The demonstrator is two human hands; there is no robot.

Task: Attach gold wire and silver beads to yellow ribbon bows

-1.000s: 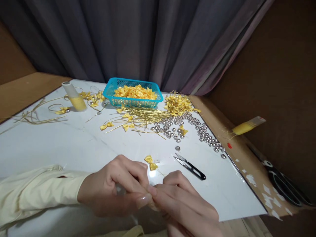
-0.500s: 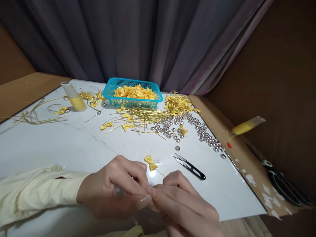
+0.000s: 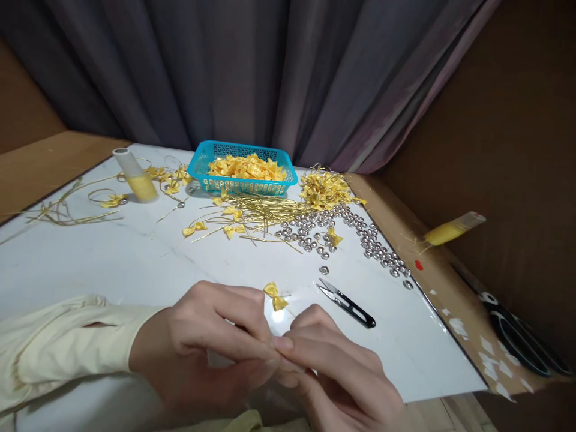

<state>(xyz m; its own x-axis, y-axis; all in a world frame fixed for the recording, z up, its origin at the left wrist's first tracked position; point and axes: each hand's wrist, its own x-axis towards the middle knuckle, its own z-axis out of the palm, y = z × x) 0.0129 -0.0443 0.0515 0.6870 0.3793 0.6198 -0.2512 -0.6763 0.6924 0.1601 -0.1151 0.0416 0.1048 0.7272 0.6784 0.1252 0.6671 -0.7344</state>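
My left hand and my right hand meet at the fingertips over the near part of the white board. Both are closed in a pinch, thumbs and forefingers touching. Whatever lies between the fingertips is hidden. Just beyond them a yellow ribbon bow lies on the board, and a thin thread trails from it toward my right hand. To the right of the bow are black thread snips, blades pointing away to the left.
A blue basket of yellow bows stands at the back. Beside it lie gold cords, a heap of corded bows and scattered silver beads. A yellow thread spool stands left; another spool and scissors lie right.
Both hands have shifted slightly, still joined at the fingertips. My left thumb has moved a little right and my right fingers have turned. The things on the board stay in place.
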